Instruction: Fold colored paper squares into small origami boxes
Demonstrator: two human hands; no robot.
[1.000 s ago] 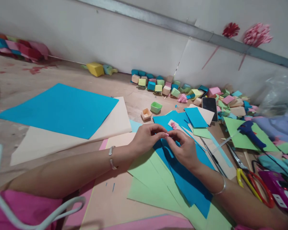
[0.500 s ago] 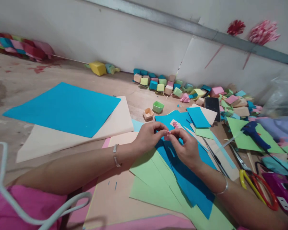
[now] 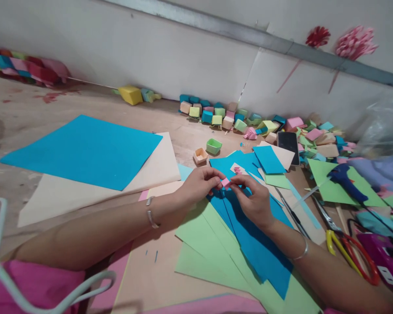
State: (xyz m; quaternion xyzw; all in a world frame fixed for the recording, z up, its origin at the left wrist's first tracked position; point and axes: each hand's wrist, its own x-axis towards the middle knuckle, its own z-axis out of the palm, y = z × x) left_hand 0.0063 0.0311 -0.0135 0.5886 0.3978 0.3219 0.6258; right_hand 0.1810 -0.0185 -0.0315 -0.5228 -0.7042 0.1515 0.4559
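Over the fanned blue sheets (image 3: 249, 235) near the front of the tabletop (image 3: 26, 126), the left hand (image 3: 199, 187) and the right hand (image 3: 253, 200) meet fingertip to fingertip on a tiny pink paper piece (image 3: 225, 182). Each hand pinches one side of it between thumb and forefinger, so both are closed on the piece and it hangs just above the blue sheets, not resting on them.

Green sheets (image 3: 203, 244) lie under the blue sheets and spread toward the person. Left of the blue sheets a large blue square (image 3: 85, 150) lies on a peach sheet (image 3: 85, 192). Beyond the blue sheets stand a small peach box (image 3: 199, 155) and a small green box (image 3: 213, 146), and further back a row of little folded boxes (image 3: 212, 113) lines the wall. Right of the blue sheets lie a dark phone (image 3: 287, 141), a blue glue gun (image 3: 345, 181) and scissors (image 3: 343, 246) with yellow and red handles.

A piece this small seems best worked with light, even pressure from both thumbs, the edges lined up before any crease is pressed, and the fingertips kept close to the fold line so the paper does not twist or slip. Holding it low over the blue sheets would probably make a dropped piece easy to find against that colour.
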